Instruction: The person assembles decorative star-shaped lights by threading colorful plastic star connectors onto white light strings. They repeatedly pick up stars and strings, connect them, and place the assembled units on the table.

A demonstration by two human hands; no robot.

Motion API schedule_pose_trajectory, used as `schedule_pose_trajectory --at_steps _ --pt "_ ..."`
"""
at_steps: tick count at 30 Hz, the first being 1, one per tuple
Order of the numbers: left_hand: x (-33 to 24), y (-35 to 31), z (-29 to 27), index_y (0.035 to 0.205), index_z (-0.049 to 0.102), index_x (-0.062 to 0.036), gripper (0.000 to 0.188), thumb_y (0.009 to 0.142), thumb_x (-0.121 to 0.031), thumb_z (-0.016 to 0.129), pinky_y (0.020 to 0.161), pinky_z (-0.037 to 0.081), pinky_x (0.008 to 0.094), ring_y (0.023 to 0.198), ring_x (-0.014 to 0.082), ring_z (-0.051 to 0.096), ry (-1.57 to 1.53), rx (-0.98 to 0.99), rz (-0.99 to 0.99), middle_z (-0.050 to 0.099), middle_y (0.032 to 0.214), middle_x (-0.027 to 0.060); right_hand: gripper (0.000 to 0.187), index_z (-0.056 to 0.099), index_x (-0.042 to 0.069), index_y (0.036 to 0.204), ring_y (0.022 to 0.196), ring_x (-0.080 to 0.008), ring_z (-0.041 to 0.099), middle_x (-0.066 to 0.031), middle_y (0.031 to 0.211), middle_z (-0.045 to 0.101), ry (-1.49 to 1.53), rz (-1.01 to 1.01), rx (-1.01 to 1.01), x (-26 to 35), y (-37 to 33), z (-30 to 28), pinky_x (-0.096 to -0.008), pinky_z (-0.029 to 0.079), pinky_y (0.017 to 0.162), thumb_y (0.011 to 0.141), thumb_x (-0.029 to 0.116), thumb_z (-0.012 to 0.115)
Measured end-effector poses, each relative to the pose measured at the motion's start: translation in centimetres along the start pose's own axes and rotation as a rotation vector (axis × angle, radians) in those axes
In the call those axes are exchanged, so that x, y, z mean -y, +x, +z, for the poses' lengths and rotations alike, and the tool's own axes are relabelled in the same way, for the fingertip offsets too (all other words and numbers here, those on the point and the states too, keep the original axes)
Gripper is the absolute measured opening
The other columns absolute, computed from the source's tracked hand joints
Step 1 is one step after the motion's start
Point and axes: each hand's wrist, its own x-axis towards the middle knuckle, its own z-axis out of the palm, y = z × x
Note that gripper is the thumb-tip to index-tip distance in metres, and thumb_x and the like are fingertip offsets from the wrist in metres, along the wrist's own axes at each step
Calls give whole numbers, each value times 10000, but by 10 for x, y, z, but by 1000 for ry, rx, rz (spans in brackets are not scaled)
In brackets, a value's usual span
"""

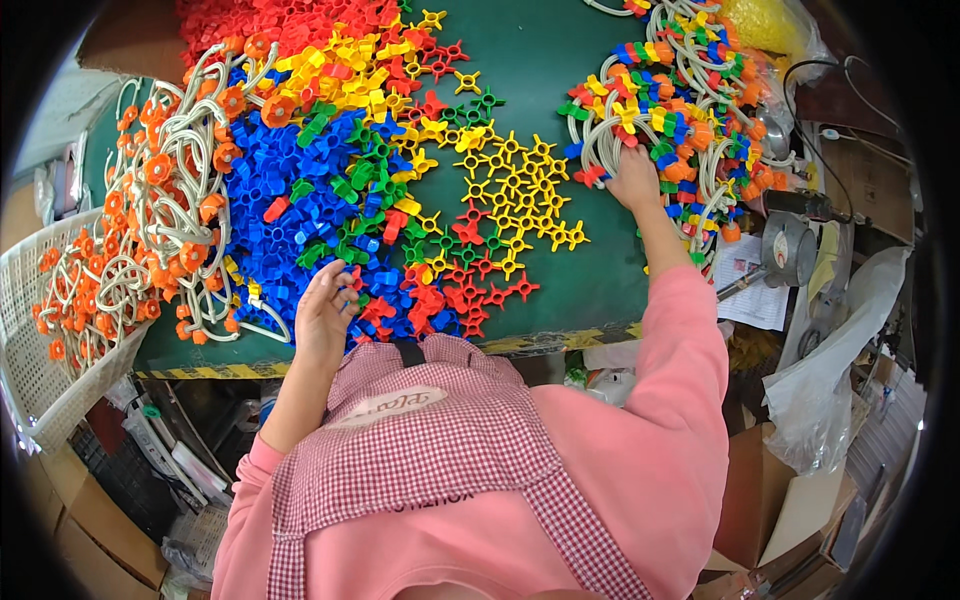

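Note:
My left hand (325,305) hovers at the near edge of a heap of blue plastic pieces (290,190), its fingers loosely curled and slightly apart. Small red pieces lie close to its fingertips; I make out nothing held. My right hand (634,180) reaches into a pile of pale ropes (602,148) strung with red, yellow, blue, green and orange plastic pieces. Its fingertips are hidden among the ropes, so their grip does not show. Between the hands, yellow cross-shaped connectors (520,185) with ring centres spread over the green tabletop (590,285), with red ones (490,295) nearer me.
Pale ropes with orange knobs (160,210) pile up at the left, spilling into a white perforated basket (50,400). Red pieces (270,25) and yellow pieces (345,70) are heaped at the back. Yellow-black tape (560,342) lines the table's front edge. A cardboard box (770,500) stands lower right.

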Motion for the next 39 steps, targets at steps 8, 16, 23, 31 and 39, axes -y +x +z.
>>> schedule_pose_trajectory --at_steps 8,16,23,31,39 --pt "-1 5 9 1139 529 -32 292 922 -228 510 663 457 256 757 114 561 -28 31 9 584 934 34 523 494 -1 1088 974 -378 545 -224 1001 579 179 -38 -63 30 19 -1 -434 473 829 617 109 691" --pt "-9 6 7 1147 525 -51 298 923 -247 508 663 462 254 774 122 561 -39 11 29 577 910 25 137 581 32 845 613 -127 587 -51 735 611 1408 227 82 14 70 -185 -269 469 530 803 160 607" --pt "-10 25 10 1130 530 -50 292 913 -245 521 666 473 265 770 134 566 -77 8 8 583 922 38 204 556 57 902 569 -145 583 -46 752 619 1810 158 -79 -24 131 -238 -264 494 494 833 242 608" --pt "-17 59 23 1112 539 -58 277 911 -247 526 665 471 264 759 135 564 -130 -82 -43 586 906 35 375 589 30 920 810 -324 627 -171 866 654 328 188 -855 -108 265 -302 -409 486 712 733 351 639" --pt "-21 99 28 1114 535 -76 277 904 -256 537 661 474 261 767 137 577 -158 -137 -73 589 899 32 411 538 76 1051 1022 -343 571 -172 1068 615 -132 406 -111 -117 309 -182 -460 445 882 743 331 634"
